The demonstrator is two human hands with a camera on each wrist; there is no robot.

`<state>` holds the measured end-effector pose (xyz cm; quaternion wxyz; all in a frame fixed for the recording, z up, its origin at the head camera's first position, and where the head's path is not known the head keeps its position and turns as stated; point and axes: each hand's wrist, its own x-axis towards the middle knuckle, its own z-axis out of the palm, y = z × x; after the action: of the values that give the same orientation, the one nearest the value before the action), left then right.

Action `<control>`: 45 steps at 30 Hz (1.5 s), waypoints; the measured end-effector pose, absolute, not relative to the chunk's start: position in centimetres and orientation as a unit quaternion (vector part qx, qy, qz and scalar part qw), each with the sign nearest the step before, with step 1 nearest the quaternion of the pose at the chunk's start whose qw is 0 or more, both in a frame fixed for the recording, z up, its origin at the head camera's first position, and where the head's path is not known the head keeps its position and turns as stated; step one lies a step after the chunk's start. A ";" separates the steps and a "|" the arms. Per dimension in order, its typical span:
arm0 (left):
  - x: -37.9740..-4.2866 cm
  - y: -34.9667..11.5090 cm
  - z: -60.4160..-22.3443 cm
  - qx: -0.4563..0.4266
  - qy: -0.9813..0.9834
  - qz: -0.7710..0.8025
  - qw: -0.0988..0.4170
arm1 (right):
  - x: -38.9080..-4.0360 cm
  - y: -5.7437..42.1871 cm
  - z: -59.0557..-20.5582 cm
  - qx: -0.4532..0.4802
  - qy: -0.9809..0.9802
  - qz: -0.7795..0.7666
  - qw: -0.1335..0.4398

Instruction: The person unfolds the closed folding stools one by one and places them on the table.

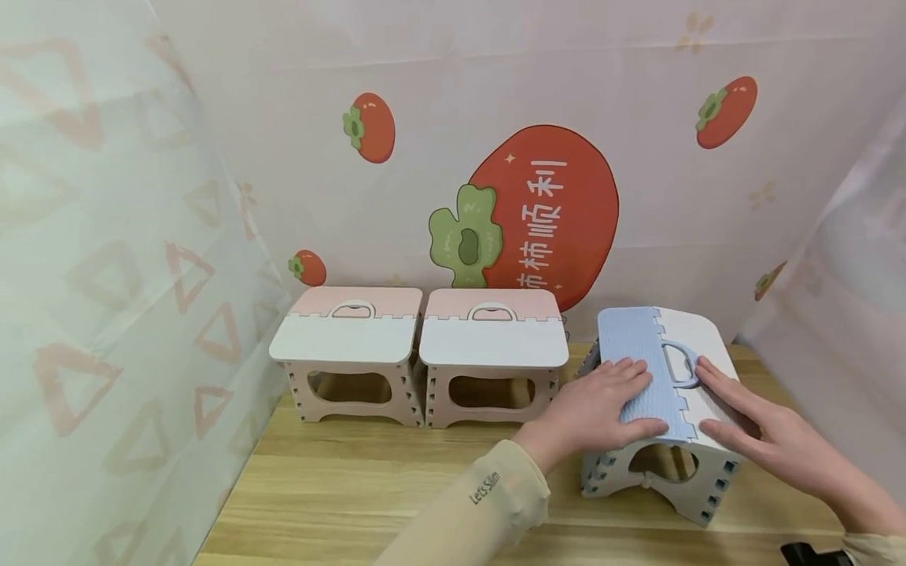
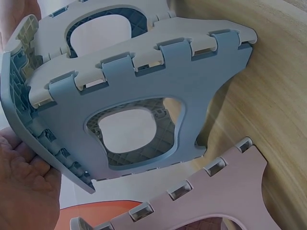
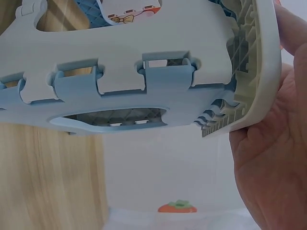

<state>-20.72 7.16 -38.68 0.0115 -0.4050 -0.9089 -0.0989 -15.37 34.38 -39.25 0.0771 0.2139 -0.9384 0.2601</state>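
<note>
A blue-and-white folding stool (image 1: 633, 330) stands unfolded, set at an angle, on the right part of the table. My left hand (image 1: 593, 410) rests on the blue half of its seat, fingers spread. On the white half lies my right hand (image 1: 771, 432), its fingertips near the blue carry handle (image 1: 681, 364). From the left wrist, the stool's blue side panel (image 2: 144, 84) and hinge teeth show, with the palm against the seat's edge. The right wrist view shows the white seat rim (image 3: 266, 72) beside the palm and the hinged end below.
Two pink-and-white folding stools, one at the left (image 1: 347, 342) and one in the middle (image 1: 493, 346), stand unfolded side by side at the back. The wooden table (image 1: 340, 487) meets a cloth backdrop (image 1: 283, 157) printed with persimmons. A black object (image 1: 814, 554) shows near my right wrist.
</note>
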 end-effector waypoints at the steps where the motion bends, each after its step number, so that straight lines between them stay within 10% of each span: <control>1: -20.7 7.2 -38.7 -0.405 -0.909 -0.096 0.013 | -15.4 34.4 -39.3 0.214 -0.939 0.259 0.078; 45: -21.0 7.4 -38.6 -0.406 -0.913 -0.044 0.013 | -16.1 33.9 -39.4 0.229 -0.942 0.223 0.098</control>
<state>-20.96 7.42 -38.56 0.0129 -0.4056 -0.9129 -0.0437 -16.06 33.91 -39.36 0.0982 0.2294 -0.9423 0.2230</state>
